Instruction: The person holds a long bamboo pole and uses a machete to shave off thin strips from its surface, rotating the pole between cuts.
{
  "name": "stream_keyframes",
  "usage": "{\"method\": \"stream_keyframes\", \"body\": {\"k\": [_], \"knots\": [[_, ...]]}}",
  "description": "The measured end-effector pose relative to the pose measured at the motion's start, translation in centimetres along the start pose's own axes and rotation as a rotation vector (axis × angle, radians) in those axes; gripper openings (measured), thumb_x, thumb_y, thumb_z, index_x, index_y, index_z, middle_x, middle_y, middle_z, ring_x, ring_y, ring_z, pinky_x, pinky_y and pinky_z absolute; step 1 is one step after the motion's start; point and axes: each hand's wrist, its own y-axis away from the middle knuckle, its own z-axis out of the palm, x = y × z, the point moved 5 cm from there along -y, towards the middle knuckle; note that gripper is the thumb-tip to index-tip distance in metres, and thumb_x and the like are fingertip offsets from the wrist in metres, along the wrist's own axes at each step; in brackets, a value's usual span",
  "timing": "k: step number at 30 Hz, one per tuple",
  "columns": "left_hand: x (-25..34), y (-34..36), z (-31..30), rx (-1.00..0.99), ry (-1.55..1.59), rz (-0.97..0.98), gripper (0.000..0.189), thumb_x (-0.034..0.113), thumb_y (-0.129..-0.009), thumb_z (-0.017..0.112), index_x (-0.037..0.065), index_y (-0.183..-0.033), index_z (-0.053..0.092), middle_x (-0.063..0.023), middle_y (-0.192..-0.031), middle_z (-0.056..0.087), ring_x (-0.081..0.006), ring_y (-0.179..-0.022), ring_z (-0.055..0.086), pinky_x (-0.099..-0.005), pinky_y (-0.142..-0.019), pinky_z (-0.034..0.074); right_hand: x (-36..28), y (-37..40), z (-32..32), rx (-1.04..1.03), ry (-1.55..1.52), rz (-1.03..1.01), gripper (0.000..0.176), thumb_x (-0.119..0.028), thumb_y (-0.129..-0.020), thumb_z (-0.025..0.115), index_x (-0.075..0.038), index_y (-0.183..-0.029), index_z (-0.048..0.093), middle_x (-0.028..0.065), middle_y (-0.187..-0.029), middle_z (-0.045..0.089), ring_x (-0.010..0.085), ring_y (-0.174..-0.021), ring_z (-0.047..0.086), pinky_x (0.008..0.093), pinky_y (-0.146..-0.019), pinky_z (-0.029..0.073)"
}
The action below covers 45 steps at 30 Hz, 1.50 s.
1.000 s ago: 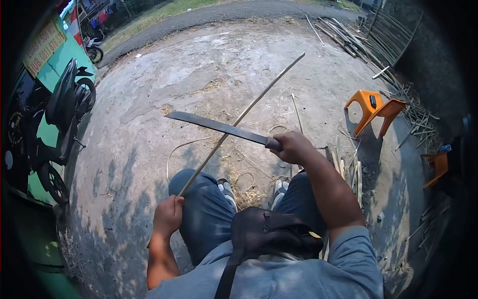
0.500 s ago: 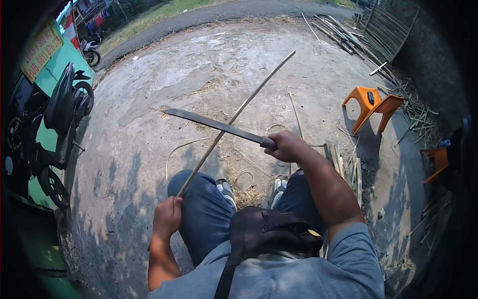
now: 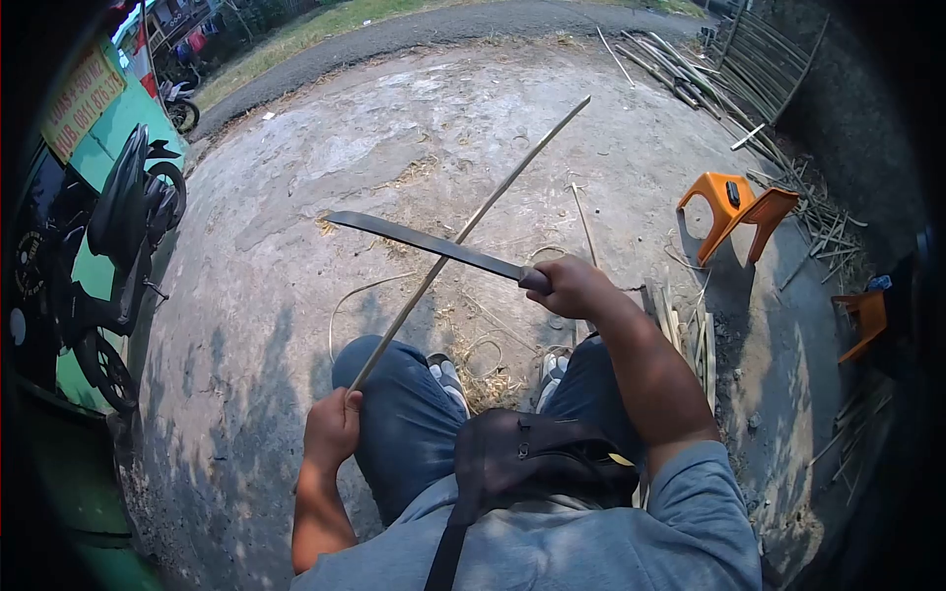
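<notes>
A long bamboo strip (image 3: 463,236) is gripped at its near end by the left hand (image 3: 333,428) and slants up and away. It is crossed — blade on strip — by a machete (image 3: 429,246), whose handle is clenched in the right hand (image 3: 574,288).

A black motorbike (image 3: 118,231) is parked on my left against a green painted wall (image 3: 106,133). An orange plastic stool (image 3: 729,207) sits to my right, with long bamboo poles (image 3: 690,69) piled beyond it.
</notes>
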Motion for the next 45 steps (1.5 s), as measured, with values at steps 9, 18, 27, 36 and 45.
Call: {"method": "stream_keyframes", "body": {"k": [9, 18, 27, 36, 45], "knots": [[-0.1, 0.2, 0.0, 0.004, -0.031, 0.02, 0.05, 0.043, -0.108, 0.052, 0.001, -0.082, 0.057, -0.0261, -0.075, 0.061, -0.0528, -0.076, 0.06, -0.0558, -0.063, 0.044, -0.6, -1.0, 0.9, -0.126, 0.09, -0.024, 0.018, -0.029, -0.088, 0.08, -0.015, -0.099, 0.076, 0.0132, -0.086, 0.074, 0.0368, -0.082, 0.071, 0.0474, -0.072, 0.054], [0.1, 0.1, 0.3, 0.013, -0.057, -0.01, 0.047, 0.042, -0.109, 0.052, 0.003, -0.084, 0.058, -0.0255, -0.076, 0.062, -0.0519, -0.077, 0.061, -0.0566, -0.064, 0.045, -0.6, -0.1, 0.2, -0.043, 0.128, -0.006, 0.018, -0.026, -0.09, 0.078, -0.016, -0.105, 0.076, 0.0144, -0.09, 0.075, 0.0372, -0.084, 0.072, 0.0469, -0.075, 0.056], [0.2, 0.3, 0.1, 0.01, -0.084, 0.018, 0.046, 0.041, -0.108, 0.052, 0.003, -0.084, 0.058, -0.0253, -0.078, 0.063, -0.0513, -0.079, 0.062, -0.0566, -0.066, 0.047, 0.4, -1.8, 0.3, -0.012, 0.094, -0.02, 0.02, -0.025, -0.086, 0.078, -0.012, -0.101, 0.076, 0.0161, -0.088, 0.074, 0.0399, -0.084, 0.07, 0.0474, -0.075, 0.055], [1.1, 0.1, -0.1, -0.009, -0.118, -0.013, 0.045, 0.041, -0.108, 0.053, 0.003, -0.084, 0.059, -0.0251, -0.077, 0.063, -0.0512, -0.078, 0.062, -0.0565, -0.065, 0.046, -3.2, 0.5, 1.4, -0.147, 0.235, -0.062, 0.021, -0.032, -0.088, 0.075, -0.016, -0.102, 0.076, 0.0162, -0.089, 0.074, 0.0397, -0.088, 0.071, 0.052, -0.078, 0.055], [0.1, 0.2, 0.2, 0.005, -0.094, 0.007, 0.046, 0.042, -0.108, 0.053, 0.003, -0.084, 0.059, -0.0255, -0.075, 0.063, -0.0516, -0.076, 0.062, -0.0561, -0.063, 0.046, 1.4, -1.7, -0.1, 0.077, 0.002, 0.097, 0.024, -0.03, -0.087, 0.078, -0.017, -0.107, 0.077, 0.0157, -0.095, 0.076, 0.0382, -0.09, 0.072, 0.0481, -0.08, 0.056]]}}
